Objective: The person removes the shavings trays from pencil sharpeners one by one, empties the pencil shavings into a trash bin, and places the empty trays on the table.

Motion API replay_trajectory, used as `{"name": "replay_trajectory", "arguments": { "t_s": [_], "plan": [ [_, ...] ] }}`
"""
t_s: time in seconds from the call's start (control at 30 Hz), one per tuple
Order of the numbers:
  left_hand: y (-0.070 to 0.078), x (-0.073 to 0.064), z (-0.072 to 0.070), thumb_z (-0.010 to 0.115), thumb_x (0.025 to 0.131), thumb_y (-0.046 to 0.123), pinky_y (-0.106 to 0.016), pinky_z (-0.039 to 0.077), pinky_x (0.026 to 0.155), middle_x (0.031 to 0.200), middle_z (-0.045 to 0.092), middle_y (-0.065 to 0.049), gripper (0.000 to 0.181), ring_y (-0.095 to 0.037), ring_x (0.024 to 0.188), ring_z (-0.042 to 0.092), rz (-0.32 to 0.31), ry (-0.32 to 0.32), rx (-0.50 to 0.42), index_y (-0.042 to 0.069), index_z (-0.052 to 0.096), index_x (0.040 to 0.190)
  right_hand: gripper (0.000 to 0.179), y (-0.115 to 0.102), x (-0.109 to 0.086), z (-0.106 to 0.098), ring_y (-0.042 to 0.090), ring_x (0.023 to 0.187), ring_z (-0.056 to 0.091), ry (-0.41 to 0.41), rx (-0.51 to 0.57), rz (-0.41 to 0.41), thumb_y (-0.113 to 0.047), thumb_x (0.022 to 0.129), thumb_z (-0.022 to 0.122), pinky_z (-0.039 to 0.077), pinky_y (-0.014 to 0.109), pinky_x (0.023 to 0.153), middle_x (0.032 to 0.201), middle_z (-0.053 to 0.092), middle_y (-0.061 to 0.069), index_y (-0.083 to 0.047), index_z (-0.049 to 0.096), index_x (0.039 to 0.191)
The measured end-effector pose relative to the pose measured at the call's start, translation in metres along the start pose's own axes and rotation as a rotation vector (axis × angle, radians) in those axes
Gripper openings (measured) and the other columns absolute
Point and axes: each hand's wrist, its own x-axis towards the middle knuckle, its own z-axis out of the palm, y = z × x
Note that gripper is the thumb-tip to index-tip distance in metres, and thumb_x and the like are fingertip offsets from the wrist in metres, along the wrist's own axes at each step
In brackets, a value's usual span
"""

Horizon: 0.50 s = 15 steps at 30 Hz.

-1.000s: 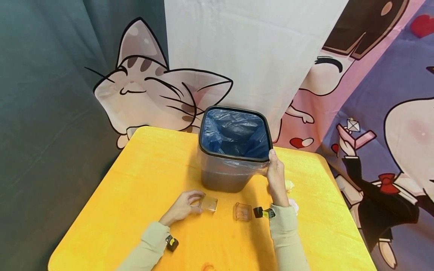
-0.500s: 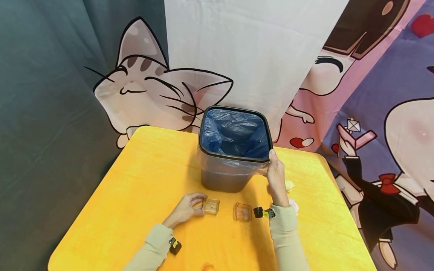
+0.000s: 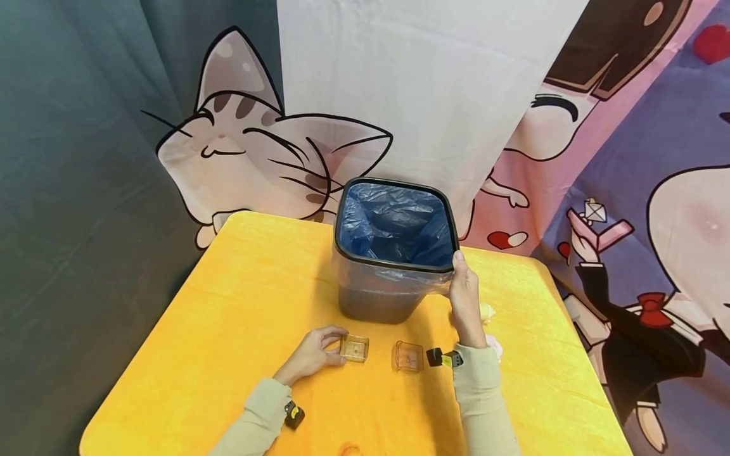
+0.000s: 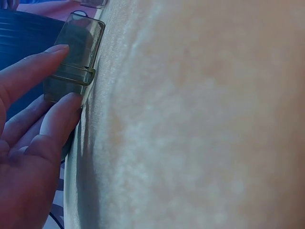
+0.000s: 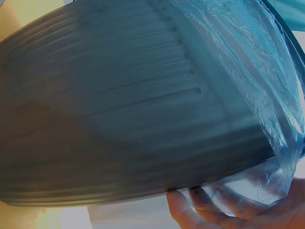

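Note:
A grey trash bin [image 3: 379,297] with a black rim stands on the yellow table, lined with a blue plastic bag [image 3: 393,221] folded over the rim. My right hand [image 3: 464,292] grips the bin's near right corner, thumb at the rim; in the right wrist view its fingers [image 5: 183,210] reach along the bin's edge by the bag's overhang. My left hand [image 3: 312,351] holds a small clear yellowish plastic box [image 3: 355,349] at its left end, in front of the bin. The left wrist view shows the box [image 4: 78,47] between its fingers and thumb. The box's open side faces up.
A second clear box [image 3: 409,356], orange-tinted, lies on the table to the right of the first. Behind my right wrist are a pale yellow item [image 3: 486,312] and a whitish item [image 3: 493,347], both partly hidden. Printed curtains [image 3: 422,82] hang close behind the yellow table [image 3: 228,329].
My left hand has moved slightly right with the yellowish box, which has gone from tilted to lying flat with its open side up. The right hand and bin have stayed put.

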Motion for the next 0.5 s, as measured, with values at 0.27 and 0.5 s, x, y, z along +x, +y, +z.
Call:
{"name": "replay_trajectory", "arguments": {
  "t_s": [0.27,0.5],
  "plan": [
    [-0.0017,0.0007,0.0009,0.073,0.071,-0.003,-0.04,0.042,0.098,0.128,0.049,-0.024,0.06,-0.038,0.125,0.04,0.005,0.021,0.065,-0.007,0.048,0.125,0.057,-0.0008,-0.0005,-0.0006,0.018,0.07,0.052,0.02,-0.024,-0.003,-0.058,0.092,0.035,0.048,0.027,0.059,0.073,0.054,0.004,-0.006,0.059,0.084],
    [0.0033,0.0008,-0.0001,0.073,0.072,-0.004,-0.043,0.036,0.102,0.135,0.039,-0.028,0.071,-0.04,0.129,0.033,-0.013,-0.004,0.011,-0.009,0.037,0.133,0.064,-0.0012,0.002,-0.0029,0.019,0.079,0.053,-0.009,-0.041,0.009,-0.059,0.092,0.031,0.047,0.03,0.069,0.084,0.057,0.005,-0.004,0.062,0.101]
  ]
}}
